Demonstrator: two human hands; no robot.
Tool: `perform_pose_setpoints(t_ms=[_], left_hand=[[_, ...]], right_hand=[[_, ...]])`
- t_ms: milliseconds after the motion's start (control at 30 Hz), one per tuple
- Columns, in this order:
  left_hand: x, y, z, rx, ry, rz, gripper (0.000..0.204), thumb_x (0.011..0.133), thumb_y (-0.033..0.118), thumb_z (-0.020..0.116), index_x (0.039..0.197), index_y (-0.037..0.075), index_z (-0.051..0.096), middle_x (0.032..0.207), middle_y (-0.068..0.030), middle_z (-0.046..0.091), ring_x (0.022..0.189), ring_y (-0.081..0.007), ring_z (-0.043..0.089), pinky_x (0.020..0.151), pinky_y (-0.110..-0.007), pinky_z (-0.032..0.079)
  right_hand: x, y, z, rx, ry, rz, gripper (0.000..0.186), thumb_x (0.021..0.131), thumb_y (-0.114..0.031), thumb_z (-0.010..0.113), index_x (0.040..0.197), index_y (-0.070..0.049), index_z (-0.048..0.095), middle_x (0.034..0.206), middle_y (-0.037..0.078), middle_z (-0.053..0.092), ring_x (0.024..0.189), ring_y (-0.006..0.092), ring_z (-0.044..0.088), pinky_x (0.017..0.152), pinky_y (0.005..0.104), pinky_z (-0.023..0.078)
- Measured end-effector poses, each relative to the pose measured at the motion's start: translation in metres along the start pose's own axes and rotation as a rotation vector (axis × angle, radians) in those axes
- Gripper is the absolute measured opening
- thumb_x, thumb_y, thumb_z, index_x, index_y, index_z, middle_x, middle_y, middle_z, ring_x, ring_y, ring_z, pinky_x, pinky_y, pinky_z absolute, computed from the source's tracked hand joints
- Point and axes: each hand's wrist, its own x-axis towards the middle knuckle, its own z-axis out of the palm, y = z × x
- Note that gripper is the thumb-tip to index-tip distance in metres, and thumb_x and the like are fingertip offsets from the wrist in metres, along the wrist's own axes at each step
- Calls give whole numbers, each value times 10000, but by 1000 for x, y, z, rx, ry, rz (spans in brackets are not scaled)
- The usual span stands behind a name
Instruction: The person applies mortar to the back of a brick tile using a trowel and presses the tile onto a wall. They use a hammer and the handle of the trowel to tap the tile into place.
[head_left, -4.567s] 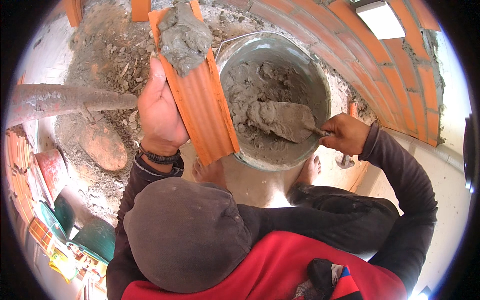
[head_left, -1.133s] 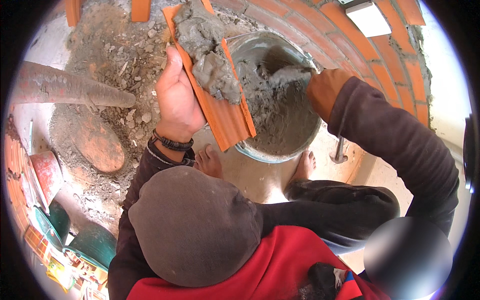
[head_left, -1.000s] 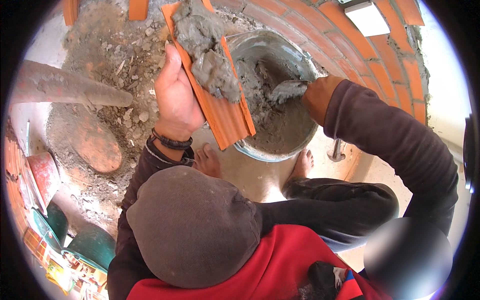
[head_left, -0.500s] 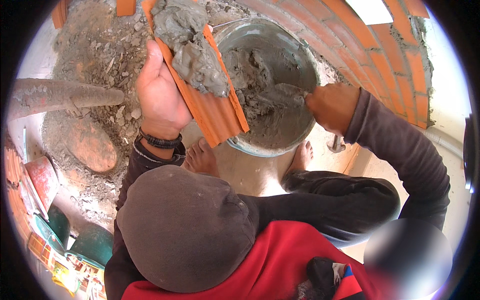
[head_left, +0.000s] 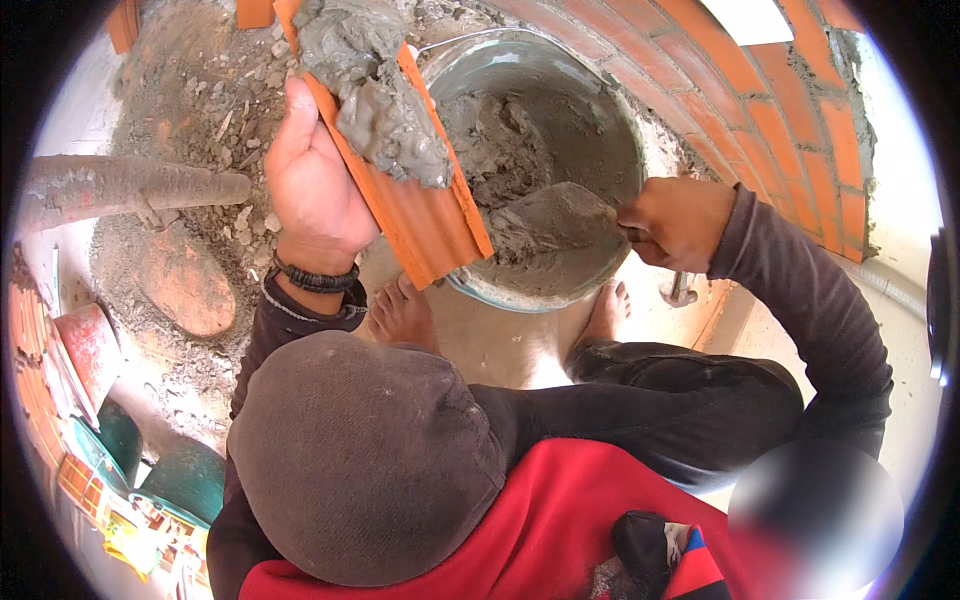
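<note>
My left hand (head_left: 315, 195) holds an orange ribbed clay piece (head_left: 425, 235) at a slant, its upper part heaped with wet grey mortar (head_left: 390, 130). Just right of it stands a round bucket (head_left: 530, 300) with grey mortar inside. My right hand (head_left: 675, 222) is closed round the handle of a trowel at the bucket's right rim, and the mortar-coated blade (head_left: 550, 225) lies down in the mix. My two bare feet (head_left: 405, 320) are on either side of the bucket's near edge. A hammer (head_left: 680, 290) lies beside the bucket, below my right hand.
A brick wall (head_left: 720, 110) curves along the upper right. At left are a crusted pipe-like bar (head_left: 140, 185), rubble (head_left: 240, 120), a red container (head_left: 85, 350), stacked clay pieces (head_left: 35, 400) and green containers (head_left: 180, 480). More orange pieces (head_left: 255, 14) stand at the top.
Mortar covers more of the clay piece than several seconds ago. Over the last second my left hand has shifted up and left with it, and my right hand has moved slightly rightward and down with the trowel.
</note>
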Motion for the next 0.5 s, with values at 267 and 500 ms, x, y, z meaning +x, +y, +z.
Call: perform_pose_setpoints(t_ms=[267, 500], left_hand=[[2, 4, 2, 6, 81, 63, 584, 1071, 440, 226, 1518, 71, 293, 1492, -171, 428, 1286, -357, 490, 1098, -531, 387], [12, 18, -21, -297, -281, 208, 569, 1062, 470, 262, 1474, 94, 373, 1414, -121, 499, 1242, -325, 518, 1055, -511, 416]], right_hand=[[-19, 34, 10, 458, -122, 74, 214, 765, -158, 668, 774, 47, 608, 584, 151, 518, 551, 246, 547, 562, 406, 446], [-69, 43, 21, 596, 150, 144, 234, 739, -178, 659, 805, 43, 617, 558, 104, 474, 532, 199, 482, 528, 391, 381]])
